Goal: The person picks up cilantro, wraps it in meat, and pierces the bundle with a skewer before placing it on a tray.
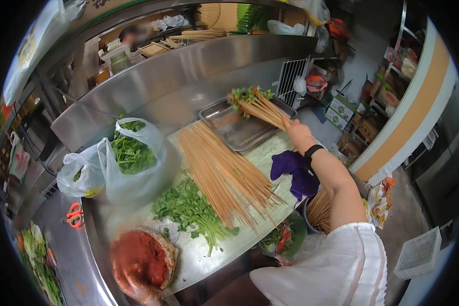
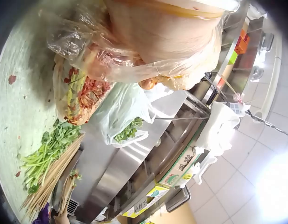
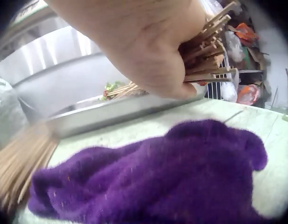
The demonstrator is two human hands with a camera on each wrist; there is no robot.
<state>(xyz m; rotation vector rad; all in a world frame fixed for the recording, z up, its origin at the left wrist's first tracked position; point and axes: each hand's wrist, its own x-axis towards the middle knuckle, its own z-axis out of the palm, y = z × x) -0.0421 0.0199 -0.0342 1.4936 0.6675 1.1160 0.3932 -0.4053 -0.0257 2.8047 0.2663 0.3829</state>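
Note:
My right hand point(image 1: 299, 136) grips the stick ends of a bunch of skewers point(image 1: 264, 109), whose tips carry green leaves and some red bits. They hang over the metal tray point(image 1: 234, 147). In the right wrist view, the fingers of my right hand point(image 3: 148, 51) curl round the stick ends point(image 3: 207, 56). My left hand point(image 1: 130, 280), in a clear plastic glove smeared red, is at the near left side of a container of red paste point(image 1: 160, 255). In the left wrist view, the gloved left hand point(image 2: 167, 46) is beside that container point(image 2: 83, 100); how its fingers lie is unclear.
Bare skewers point(image 1: 224, 171) lie fanned on the table beside loose green herbs point(image 1: 191, 206). Bags of greens point(image 1: 137, 171) stand at the left, near orange scissors point(image 1: 74, 215). A purple cloth point(image 1: 296, 173) lies near my right forearm. A green bowl point(image 1: 297, 235) stands at the near edge.

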